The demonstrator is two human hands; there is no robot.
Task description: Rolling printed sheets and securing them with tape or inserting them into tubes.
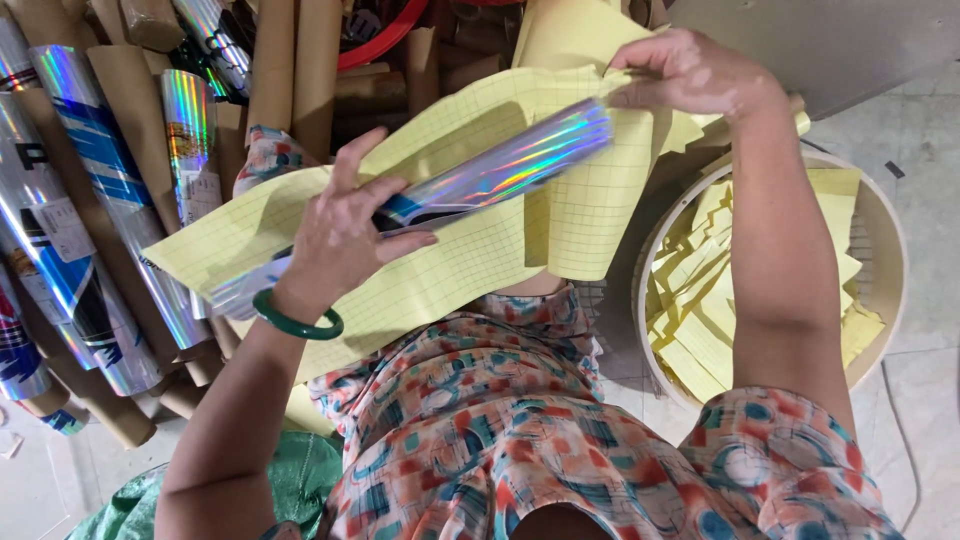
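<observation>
Centrally, the left hand (340,240) wraps its fingers around a shiny rainbow foil roll (500,168) lying across a yellow gridded sheet (470,250). Toward the upper right, the right hand (690,70) pinches the sheet's edge. A round basket (885,230) at right holds what look like yellow scraps (700,310).

Bright, even, diffuse light from above; no hard shadows. Soft shadow under yellow gridded sheet (470,260) onto lap. Rainbow glare on holographic roll (500,170) and on foil rolls (80,200) at left. Focus sharp at centre; slight wide-angle stretch and softness toward frame edges.
</observation>
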